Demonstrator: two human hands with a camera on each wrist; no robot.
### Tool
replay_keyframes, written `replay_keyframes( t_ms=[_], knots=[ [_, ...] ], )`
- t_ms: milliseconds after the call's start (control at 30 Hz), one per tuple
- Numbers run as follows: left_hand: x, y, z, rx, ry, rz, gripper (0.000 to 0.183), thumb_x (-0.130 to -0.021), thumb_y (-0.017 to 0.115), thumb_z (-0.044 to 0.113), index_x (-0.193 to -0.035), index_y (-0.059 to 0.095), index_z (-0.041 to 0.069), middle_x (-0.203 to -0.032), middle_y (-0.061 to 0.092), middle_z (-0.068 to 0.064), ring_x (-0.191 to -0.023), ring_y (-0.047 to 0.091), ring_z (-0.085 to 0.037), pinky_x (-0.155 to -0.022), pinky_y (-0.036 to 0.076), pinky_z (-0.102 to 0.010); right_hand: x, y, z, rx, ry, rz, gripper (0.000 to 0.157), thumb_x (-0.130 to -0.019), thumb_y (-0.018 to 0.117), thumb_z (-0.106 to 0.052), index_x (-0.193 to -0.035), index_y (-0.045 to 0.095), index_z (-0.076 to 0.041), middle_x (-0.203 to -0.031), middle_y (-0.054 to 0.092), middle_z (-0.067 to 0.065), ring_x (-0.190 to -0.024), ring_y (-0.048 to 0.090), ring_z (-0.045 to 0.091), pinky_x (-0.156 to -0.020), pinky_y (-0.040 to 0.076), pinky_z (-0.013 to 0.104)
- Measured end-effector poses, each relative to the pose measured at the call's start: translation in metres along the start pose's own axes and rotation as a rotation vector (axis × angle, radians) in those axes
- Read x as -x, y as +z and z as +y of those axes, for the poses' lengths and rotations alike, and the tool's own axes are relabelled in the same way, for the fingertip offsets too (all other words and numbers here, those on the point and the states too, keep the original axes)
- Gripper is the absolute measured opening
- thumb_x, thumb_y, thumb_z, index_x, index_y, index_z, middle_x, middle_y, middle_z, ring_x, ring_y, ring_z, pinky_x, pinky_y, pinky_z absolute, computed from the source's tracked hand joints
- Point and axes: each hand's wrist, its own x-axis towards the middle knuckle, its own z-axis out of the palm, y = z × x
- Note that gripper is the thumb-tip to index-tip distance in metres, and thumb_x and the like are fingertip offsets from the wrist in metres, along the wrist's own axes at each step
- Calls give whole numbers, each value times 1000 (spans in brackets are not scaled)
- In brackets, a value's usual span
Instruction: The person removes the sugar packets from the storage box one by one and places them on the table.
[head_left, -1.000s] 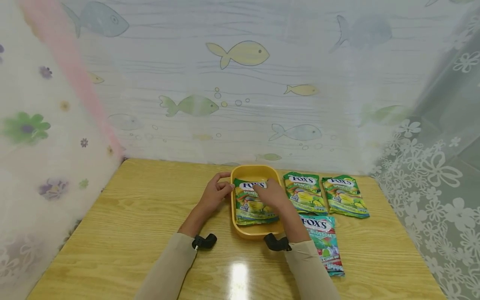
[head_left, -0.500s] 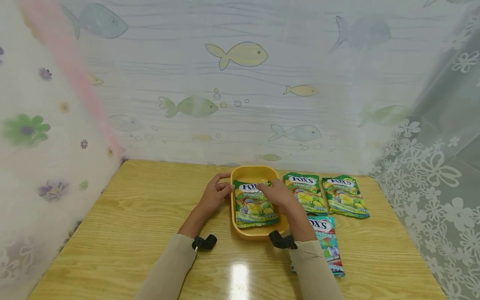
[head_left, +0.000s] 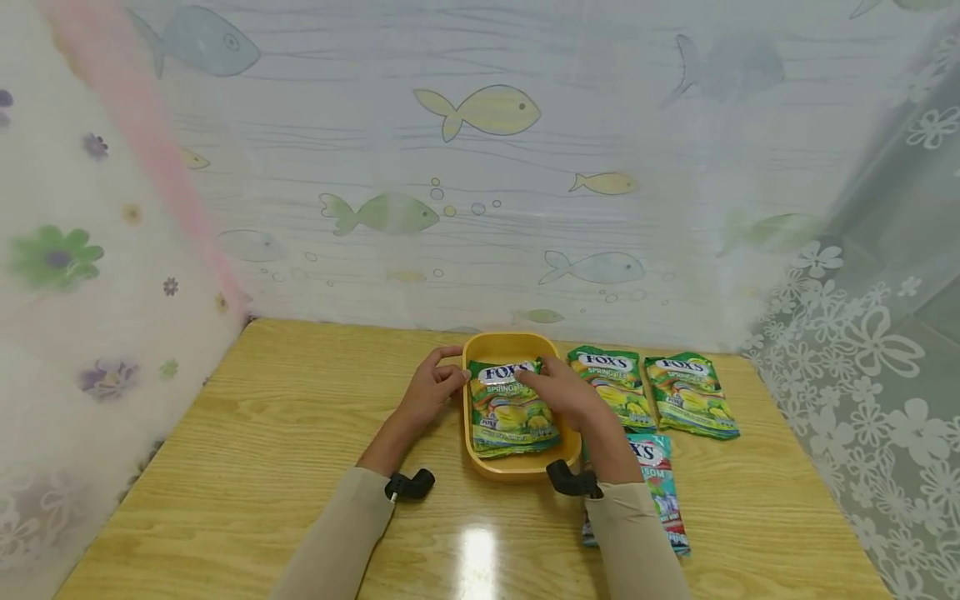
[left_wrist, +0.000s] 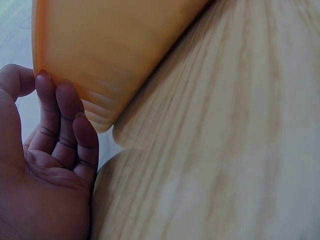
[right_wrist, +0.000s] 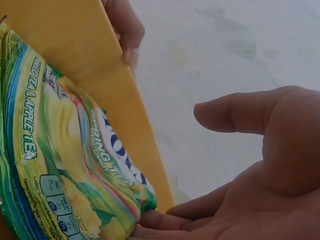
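A yellow plastic tub [head_left: 525, 474] stands at the far middle of the table with a green FOX'S Spring Tea candy bag [head_left: 512, 410] lying face up in it. My left hand [head_left: 429, 393] pinches the tub's left rim; in the left wrist view, the thumb and fingertips [left_wrist: 45, 87] meet at the rim. At the tub's right side, my right hand [head_left: 572, 395] reaches over the rim to the bag's upper right corner. The right wrist view has its thumb [right_wrist: 230, 111] standing away from the bag, while straight fingers [right_wrist: 165, 220] touch the bag's corner.
Two more green FOX'S candy bags [head_left: 613, 390] [head_left: 692, 396] lie side by side right of the tub. Nearer, a teal and red FOX'S bag [head_left: 660, 479] is partly covered by my right forearm. A fish-patterned curtain [head_left: 480, 250] hangs along the table's back edge.
My right hand has drawn back slightly to the right, uncovering more of the bag in the tub. That bag has shifted a little toward me. The left hand stays at the rim.
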Motion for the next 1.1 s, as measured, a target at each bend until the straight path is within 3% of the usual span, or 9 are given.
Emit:
replay_keyframes(
  t_ms=[133, 233, 300, 400, 533, 767, 933, 1100],
  knots=[
    [0, 0, 0, -4, 3, -1, 48, -107, 63, 16, -153, 48, 10, -101, 73, -24, -80, 61, -24, -78, 51, -31, 0, -1, 0, 0, -34, -13, 79, -112, 53, -32, -168, 10, 3, -172, 10, 31, -158, 15, 53, -122, 25, 68],
    [0, 0, 0, -2, -2, -1, 48, -108, 63, 16, -153, 48, 9, -103, 74, -24, -80, 62, -22, -79, 51, -30, 1, -2, -1, 17, -11, -1, 77, -112, 53, -33, -166, 16, 7, -167, 22, 33, -149, 33, 50, -117, 36, 61],
    [0, 0, -1, 4, -4, -2, 48, -107, 63, 15, -153, 48, 9, -105, 74, -24, -80, 63, -20, -79, 52, -29, 1, -2, 0, 41, 23, 6, 79, -111, 54, -36, -164, 19, 11, -160, 31, 33, -135, 44, 45, -105, 42, 54],
    [0, 0, -1, 3, -2, -3, 49, -108, 62, 14, -153, 48, 8, -105, 74, -25, -80, 64, -17, -79, 52, -29, 1, -3, 1, 57, 58, 2, 82, -110, 55, -38, -162, 19, 14, -158, 32, 34, -133, 46, 44, -104, 43, 54],
    [0, 0, 0, 1, 8, 0, 48, -108, 62, 13, -153, 48, 8, -103, 72, -28, -79, 64, -16, -78, 52, -30, -1, -4, 3, -31, 69, -27, 86, -110, 56, -37, -166, 8, 8, -171, 12, 32, -155, 23, 51, -119, 31, 66],
    [-1, 0, -1, 13, 14, 7, 47, -107, 62, 10, -152, 49, 7, -95, 73, -21, -80, 63, -20, -78, 52, -30, -10, -1, 9, -209, 53, -116, 92, -110, 57, -28, -169, -11, -9, -175, -16, 19, -160, -5, 51, -124, 13, 70],
    [0, 0, -1, 15, 14, 4, 47, -107, 62, 11, -152, 49, 7, -89, 72, -10, -81, 61, -28, -78, 51, -32, -17, 5, 17, -209, 54, -130, 101, -108, 60, -30, -168, -19, -11, -175, -20, 16, -160, -8, 48, -125, 7, 69],
    [-1, 0, -1, 2, 17, 7, 47, -107, 63, 14, -152, 49, 9, -92, 73, -15, -82, 61, -30, -79, 51, -33, -21, 10, 21, -183, 35, -92, 104, -107, 62, -29, -167, -19, -7, -175, -19, 18, -161, -5, 47, -126, 8, 66]
  ],
)
